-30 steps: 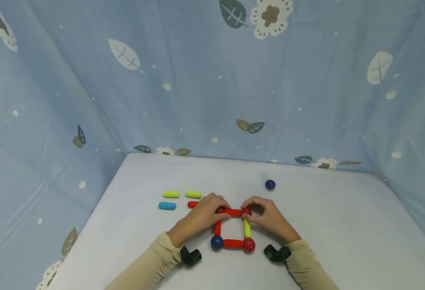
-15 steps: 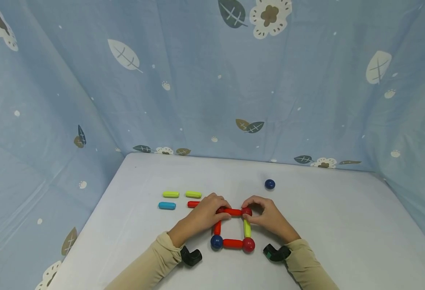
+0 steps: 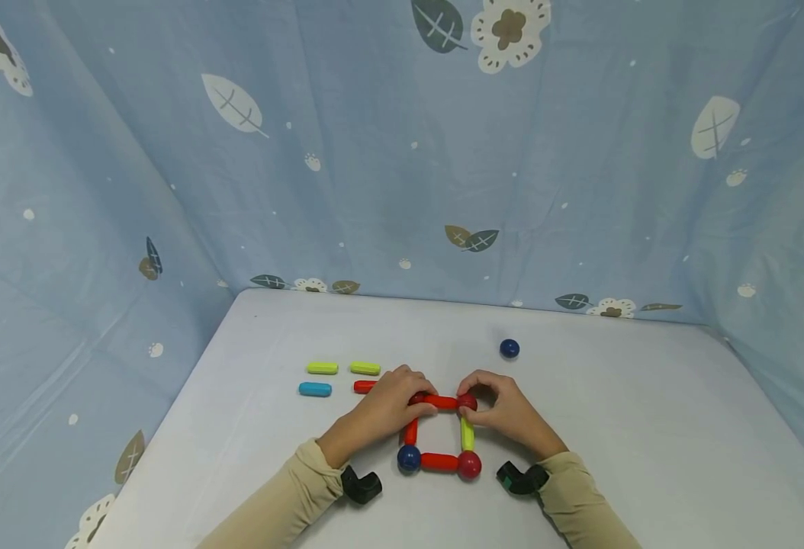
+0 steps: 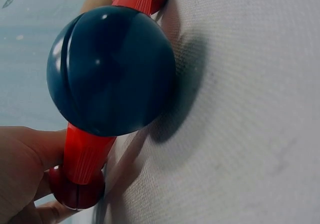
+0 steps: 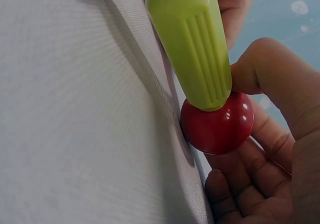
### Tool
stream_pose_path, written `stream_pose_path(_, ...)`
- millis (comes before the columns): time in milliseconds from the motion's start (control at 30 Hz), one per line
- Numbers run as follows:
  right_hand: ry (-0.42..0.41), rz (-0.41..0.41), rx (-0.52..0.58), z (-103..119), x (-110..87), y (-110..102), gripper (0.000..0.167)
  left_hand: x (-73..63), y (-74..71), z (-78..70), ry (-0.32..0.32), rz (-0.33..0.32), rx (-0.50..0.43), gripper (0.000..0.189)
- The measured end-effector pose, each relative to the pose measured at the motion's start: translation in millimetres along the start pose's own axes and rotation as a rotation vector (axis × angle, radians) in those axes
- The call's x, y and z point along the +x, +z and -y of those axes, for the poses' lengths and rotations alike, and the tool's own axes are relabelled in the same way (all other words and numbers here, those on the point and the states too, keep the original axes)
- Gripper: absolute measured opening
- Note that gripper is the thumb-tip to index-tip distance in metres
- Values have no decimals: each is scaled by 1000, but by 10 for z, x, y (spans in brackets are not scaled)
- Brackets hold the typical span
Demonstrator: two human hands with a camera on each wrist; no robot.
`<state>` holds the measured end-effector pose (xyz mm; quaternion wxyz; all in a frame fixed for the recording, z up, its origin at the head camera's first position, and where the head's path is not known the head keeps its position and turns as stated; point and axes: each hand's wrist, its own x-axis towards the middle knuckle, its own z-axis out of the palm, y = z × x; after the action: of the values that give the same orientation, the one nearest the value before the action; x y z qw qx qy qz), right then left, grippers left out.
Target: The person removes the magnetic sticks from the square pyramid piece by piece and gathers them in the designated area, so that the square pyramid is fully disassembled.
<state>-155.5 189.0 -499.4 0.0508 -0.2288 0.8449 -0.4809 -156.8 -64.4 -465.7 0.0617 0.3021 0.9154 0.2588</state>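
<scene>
A flat square of sticks and balls lies on the white table. Its far-left red ball (image 4: pixel 77 191) is gripped between the thumb and fingers of my left hand (image 3: pixel 390 402). With thumb and fingers, my right hand (image 3: pixel 506 410) pinches the far-right red ball (image 5: pixel 220 126). A red stick (image 3: pixel 441 402) joins these two balls. Down the left side a red stick (image 4: pixel 86 156) runs to the dark blue ball (image 4: pixel 112 71); a yellow-green stick (image 5: pixel 200 49) forms the right side. The near red stick (image 3: pixel 439 462) links the blue ball to another red ball (image 3: pixel 469 464).
Left of the square lie two yellow-green sticks (image 3: pixel 365 368), a blue stick (image 3: pixel 315 390) and a red stick (image 3: pixel 364 386) partly behind my left hand. A loose dark blue ball (image 3: pixel 509 348) sits farther back. Patterned blue cloth (image 3: pixel 374 191) hangs behind the table (image 3: pixel 615 427).
</scene>
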Motion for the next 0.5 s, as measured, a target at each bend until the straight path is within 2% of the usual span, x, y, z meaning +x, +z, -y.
stream_pose_path(333, -30, 1, 32, 16, 1, -6, 26, -9, -1, -13, 0, -12, -1, 24)
stream_pose_path(500, -32, 7, 27, 12, -4, -22, 25, -14, -2, -7, -8, -41, 16, 23)
